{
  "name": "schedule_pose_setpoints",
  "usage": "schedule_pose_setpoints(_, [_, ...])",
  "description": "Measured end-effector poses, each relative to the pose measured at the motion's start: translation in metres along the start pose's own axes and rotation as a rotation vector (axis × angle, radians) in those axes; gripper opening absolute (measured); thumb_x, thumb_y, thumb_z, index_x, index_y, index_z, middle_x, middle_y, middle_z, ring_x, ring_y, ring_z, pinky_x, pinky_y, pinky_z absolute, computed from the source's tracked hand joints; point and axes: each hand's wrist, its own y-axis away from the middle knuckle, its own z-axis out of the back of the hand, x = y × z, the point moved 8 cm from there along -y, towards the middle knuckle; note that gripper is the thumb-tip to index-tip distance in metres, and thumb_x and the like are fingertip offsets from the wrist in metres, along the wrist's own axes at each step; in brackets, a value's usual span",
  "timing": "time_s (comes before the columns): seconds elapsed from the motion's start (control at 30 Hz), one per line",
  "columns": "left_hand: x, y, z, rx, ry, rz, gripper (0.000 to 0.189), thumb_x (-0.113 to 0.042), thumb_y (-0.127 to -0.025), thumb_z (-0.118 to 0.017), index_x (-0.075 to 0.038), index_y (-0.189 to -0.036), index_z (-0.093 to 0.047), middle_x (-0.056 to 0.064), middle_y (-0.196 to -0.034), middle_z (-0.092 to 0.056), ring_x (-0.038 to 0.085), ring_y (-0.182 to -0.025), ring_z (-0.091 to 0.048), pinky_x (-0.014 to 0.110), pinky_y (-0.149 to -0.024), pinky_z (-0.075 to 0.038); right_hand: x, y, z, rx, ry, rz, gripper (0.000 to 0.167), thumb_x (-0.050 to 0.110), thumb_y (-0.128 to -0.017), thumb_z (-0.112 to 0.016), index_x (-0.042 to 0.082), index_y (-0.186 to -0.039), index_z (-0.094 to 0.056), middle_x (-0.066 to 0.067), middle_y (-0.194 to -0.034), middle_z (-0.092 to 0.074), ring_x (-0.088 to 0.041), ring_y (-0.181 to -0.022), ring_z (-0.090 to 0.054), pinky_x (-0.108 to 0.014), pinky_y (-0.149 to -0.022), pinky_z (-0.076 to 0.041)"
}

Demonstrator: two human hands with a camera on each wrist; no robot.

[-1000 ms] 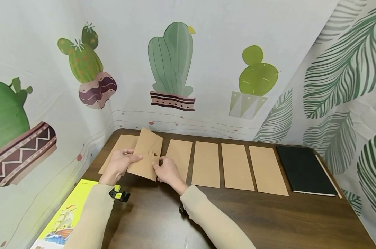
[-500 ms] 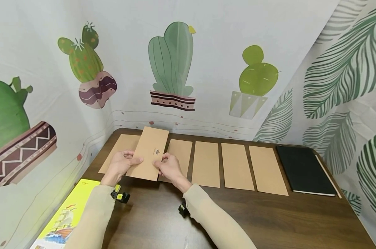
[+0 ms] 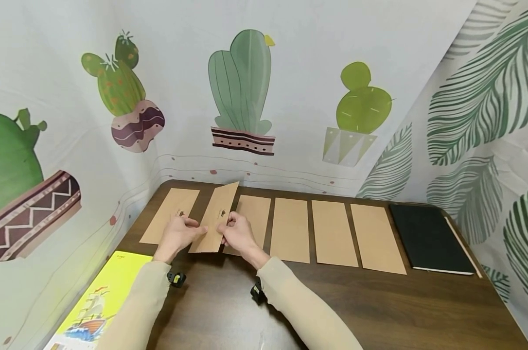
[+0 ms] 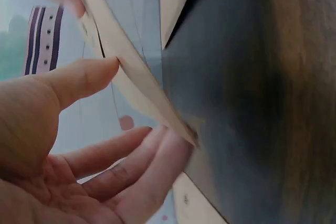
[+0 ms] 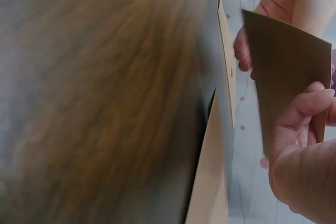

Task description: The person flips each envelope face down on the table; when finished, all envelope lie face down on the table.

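Observation:
A brown kraft envelope (image 3: 215, 221) with a small dark crown print stands raised and tilted above the table in the head view. My right hand (image 3: 237, 233) pinches its right edge between thumb and curled fingers; the right wrist view shows the shaded back of the envelope (image 5: 286, 72) beside that hand (image 5: 304, 145). On the left side my left hand (image 3: 181, 236) touches it with the thumb, fingers fairly straight and spread, as the left wrist view shows of this hand (image 4: 79, 145). Another envelope (image 3: 169, 214) with a crown print lies flat beyond the left hand.
Several similar envelopes (image 3: 290, 228) lie in a row to the right on the dark wooden table (image 3: 334, 311). Past them is a black notebook (image 3: 430, 238) beside a thin light stick (image 3: 463, 245). A yellow book with a ship picture (image 3: 102, 296) lies at the left edge.
The raised envelope has turned from facing up to a steeper tilt, its right edge higher. My left hand has shifted right and its grip has loosened. The right hand keeps its pinch.

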Motion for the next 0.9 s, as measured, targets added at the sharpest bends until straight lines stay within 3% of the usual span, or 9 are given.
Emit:
schedule_pose_setpoints(0.2, [-0.027, 0.008, -0.007, -0.030, -0.061, -0.151, 0.041, -0.025, -0.099, -0.074, 0.002, -0.130, -0.077, 0.024, -0.128, -0.079, 0.044, -0.128, -0.070, 0.056, -0.106, -0.057, 0.012, 0.001, -0.004, -0.035, 0.077, 0.038, 0.023, 0.004, -0.097, -0.066, 0.014, -0.083, -0.050, 0.006, -0.054, -0.058, -0.009, -0.043, -0.056, -0.025, -0.048, -0.051])
schedule_pose_setpoints(0.33, [-0.034, 0.009, -0.010, -0.020, -0.048, -0.205, 0.039, -0.030, -0.106, -0.069, -0.002, -0.131, -0.078, 0.023, -0.131, -0.078, 0.041, -0.121, -0.074, 0.049, -0.094, -0.061, 0.016, 0.002, -0.010, 0.015, 0.030, 0.037, 0.020, 0.017, -0.110, -0.060, 0.006, -0.093, -0.061, 0.003, -0.066, -0.063, -0.011, -0.049, -0.063, -0.033, -0.055, -0.062])
schedule_pose_setpoints(0.5, [-0.029, 0.004, -0.012, 0.014, 0.013, -0.177, 0.051, -0.043, -0.107, -0.067, 0.001, -0.132, -0.077, 0.023, -0.130, -0.078, 0.037, -0.117, -0.074, 0.040, -0.089, -0.062, 0.011, 0.001, -0.018, 0.087, -0.067, -0.018, 0.043, 0.029, -0.119, -0.040, -0.002, -0.111, -0.070, -0.021, -0.091, -0.076, -0.028, -0.068, -0.078, -0.041, -0.069, -0.069])
schedule_pose_setpoints(0.63, [-0.026, 0.001, -0.008, 0.010, 0.066, -0.148, 0.055, -0.041, -0.104, -0.071, 0.005, -0.133, -0.074, 0.026, -0.136, -0.075, 0.041, -0.127, -0.072, 0.045, -0.098, -0.063, 0.004, 0.001, -0.025, 0.130, -0.037, -0.057, 0.039, 0.018, -0.117, -0.039, -0.006, -0.113, -0.070, -0.034, -0.100, -0.076, -0.035, -0.076, -0.080, -0.042, -0.072, -0.069])
schedule_pose_setpoints(0.77, [-0.024, 0.002, 0.003, -0.041, 0.101, -0.146, 0.043, -0.022, -0.103, -0.070, 0.009, -0.134, -0.072, 0.030, -0.132, -0.075, 0.042, -0.121, -0.073, 0.034, -0.087, -0.063, -0.009, 0.001, -0.032, 0.185, 0.040, -0.130, 0.025, 0.008, -0.111, -0.049, -0.009, -0.117, -0.067, -0.028, -0.099, -0.074, -0.023, -0.068, -0.075, -0.035, -0.070, -0.068])
schedule_pose_setpoints(0.9, [-0.020, 0.006, 0.015, -0.050, 0.204, -0.097, 0.043, -0.013, -0.104, -0.067, 0.011, -0.139, -0.067, 0.032, -0.134, -0.073, 0.033, -0.115, -0.075, 0.020, -0.078, -0.058, -0.018, 0.000, -0.034, 0.178, 0.092, -0.181, 0.022, 0.012, -0.110, -0.060, -0.008, -0.117, -0.065, -0.013, -0.086, -0.068, -0.013, -0.058, -0.067, -0.026, -0.061, -0.064])
